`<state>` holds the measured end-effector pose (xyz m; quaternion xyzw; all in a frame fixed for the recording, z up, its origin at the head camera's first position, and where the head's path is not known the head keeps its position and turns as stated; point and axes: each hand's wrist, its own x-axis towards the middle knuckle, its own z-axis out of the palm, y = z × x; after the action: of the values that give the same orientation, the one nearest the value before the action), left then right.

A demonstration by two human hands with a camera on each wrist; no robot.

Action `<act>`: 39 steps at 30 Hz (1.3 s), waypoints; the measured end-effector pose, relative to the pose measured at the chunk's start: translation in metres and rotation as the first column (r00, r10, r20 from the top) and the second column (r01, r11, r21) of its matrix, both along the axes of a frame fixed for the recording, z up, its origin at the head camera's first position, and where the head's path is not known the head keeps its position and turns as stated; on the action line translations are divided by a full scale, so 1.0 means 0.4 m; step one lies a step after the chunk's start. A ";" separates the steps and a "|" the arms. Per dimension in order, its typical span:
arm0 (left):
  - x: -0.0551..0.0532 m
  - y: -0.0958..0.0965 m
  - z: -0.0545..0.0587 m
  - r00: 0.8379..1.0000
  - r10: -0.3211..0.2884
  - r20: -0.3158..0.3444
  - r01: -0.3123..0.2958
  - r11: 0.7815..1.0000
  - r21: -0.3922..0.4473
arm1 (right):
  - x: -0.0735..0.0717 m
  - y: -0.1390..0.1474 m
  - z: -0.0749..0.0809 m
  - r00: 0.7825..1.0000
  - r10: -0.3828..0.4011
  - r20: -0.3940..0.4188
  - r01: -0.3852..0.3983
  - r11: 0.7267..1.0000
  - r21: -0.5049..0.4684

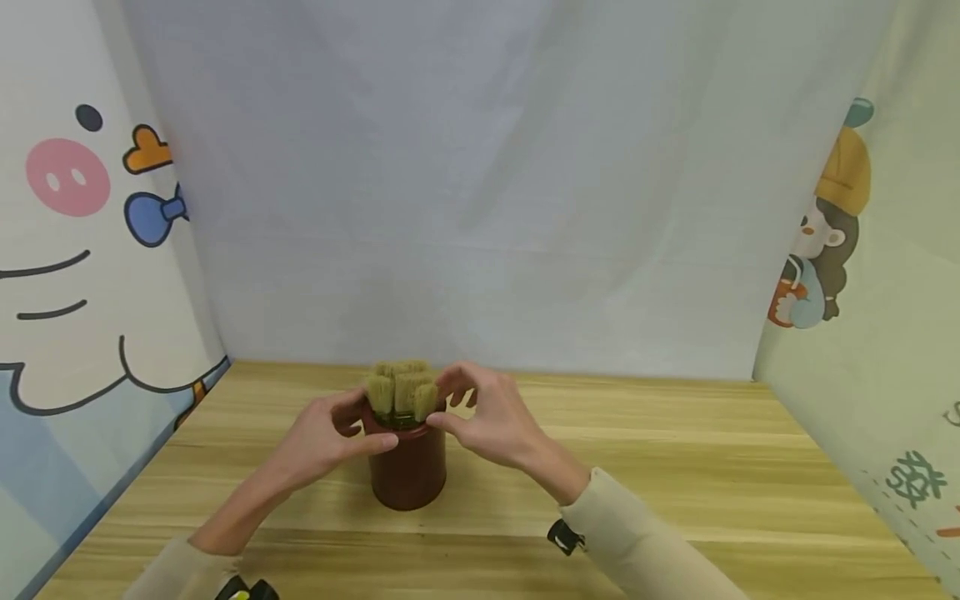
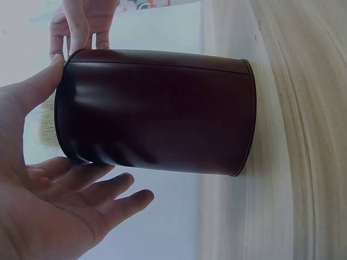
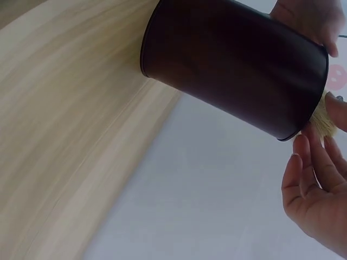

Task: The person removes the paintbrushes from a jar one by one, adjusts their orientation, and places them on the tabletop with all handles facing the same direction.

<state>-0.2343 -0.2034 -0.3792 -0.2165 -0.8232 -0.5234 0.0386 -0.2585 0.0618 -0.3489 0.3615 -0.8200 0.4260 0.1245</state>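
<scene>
A dark reddish-brown cylindrical holder (image 1: 408,475) stands upright on the wooden table. Several blocky, tan bristly tufts (image 1: 405,390) rise from its mouth, with dark green showing beneath them; what lies deeper is hidden by the wall. My left hand (image 1: 322,437) grips the holder's rim from the left, thumb at the front and fingers round the far side. In the left wrist view, its outer fingers (image 2: 124,208) spread away from the wall. From the right, my right hand (image 1: 487,417) pinches the tufts at the rim, thumb in front and forefinger behind.
The wooden table (image 1: 637,467) extends on both sides of the holder. A plain pale curtain (image 1: 487,183) hangs behind it. Cartoon-printed panels stand at the left (image 1: 67,333) and the right (image 1: 885,350). Dark wrist straps (image 1: 564,537) show at the sleeves.
</scene>
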 end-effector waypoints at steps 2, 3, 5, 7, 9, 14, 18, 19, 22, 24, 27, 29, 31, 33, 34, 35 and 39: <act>0.002 0.000 0.005 1.000 -0.003 0.008 0.003 1.000 0.007 | 0.002 -0.006 0.001 1.000 0.004 0.008 -0.004 1.000 -0.008; 0.003 0.000 0.007 1.000 -0.008 0.009 0.008 1.000 0.008 | 0.003 -0.009 0.002 1.000 0.008 0.009 -0.008 1.000 -0.013; 0.004 0.000 0.010 1.000 -0.013 0.019 0.013 1.000 0.014 | 0.004 -0.015 0.004 1.000 0.016 0.009 -0.016 1.000 -0.026; 0.006 -0.001 0.012 1.000 -0.019 0.025 0.018 1.000 0.018 | 0.004 -0.024 0.004 1.000 0.031 0.003 -0.031 0.999 -0.041; 0.006 -0.003 0.012 0.999 -0.024 0.023 0.023 1.000 0.020 | 0.004 -0.031 0.004 0.999 0.039 -0.002 -0.039 0.998 -0.051; 0.006 -0.005 0.012 0.999 -0.012 0.033 0.011 1.000 0.009 | 0.005 -0.044 0.003 1.000 0.029 0.002 -0.029 0.999 -0.046; 0.005 -0.006 0.011 0.999 0.000 0.043 0.000 1.000 -0.005 | 0.004 -0.048 0.003 1.000 0.023 0.007 -0.022 0.999 -0.032; 0.004 -0.005 0.010 0.999 -0.001 0.045 0.002 1.000 -0.008 | 0.004 -0.049 0.003 1.000 0.021 0.009 -0.021 0.999 -0.027; 0.002 -0.005 0.008 0.998 0.002 0.057 -0.002 1.000 -0.011 | 0.003 -0.049 0.002 1.000 0.025 0.007 -0.025 1.000 -0.015; 0.002 -0.005 0.009 0.998 0.004 0.070 -0.003 1.000 -0.009 | 0.002 -0.048 0.002 1.000 0.025 0.000 -0.025 1.000 -0.002; 0.003 -0.007 0.011 0.997 0.003 0.083 -0.003 1.000 0.001 | 0.001 -0.046 0.001 1.000 0.027 0.001 -0.027 0.999 0.019; 0.005 -0.009 0.013 0.996 -0.002 0.092 0.001 1.000 0.009 | 0.000 -0.045 0.002 0.999 0.031 0.008 -0.031 0.999 0.029; 0.006 -0.010 0.014 0.995 -0.009 0.095 0.008 1.000 0.016 | 0.000 -0.045 0.002 0.999 0.037 0.018 -0.038 0.999 0.032; 0.006 -0.010 0.014 0.994 -0.014 0.106 0.011 1.000 0.026 | 0.000 -0.045 0.003 0.999 0.044 0.025 -0.045 0.999 0.029; 0.006 -0.010 0.014 0.993 -0.016 0.113 0.013 0.999 0.030 | 0.001 -0.045 0.003 0.999 0.046 0.027 -0.047 0.999 0.028; 0.007 -0.010 0.014 0.992 -0.016 0.122 0.012 0.999 0.034 | 0.001 -0.045 0.004 0.998 0.049 0.030 -0.050 0.998 0.026; 0.009 -0.013 0.013 0.987 -0.018 0.159 0.011 0.999 0.046 | 0.003 -0.045 0.003 0.998 0.057 0.029 -0.058 0.998 0.014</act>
<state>-0.2308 -0.2086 -0.3739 -0.1790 -0.8101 -0.5577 -0.0260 -0.2574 0.0438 -0.3475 0.3798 -0.8141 0.4283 0.0979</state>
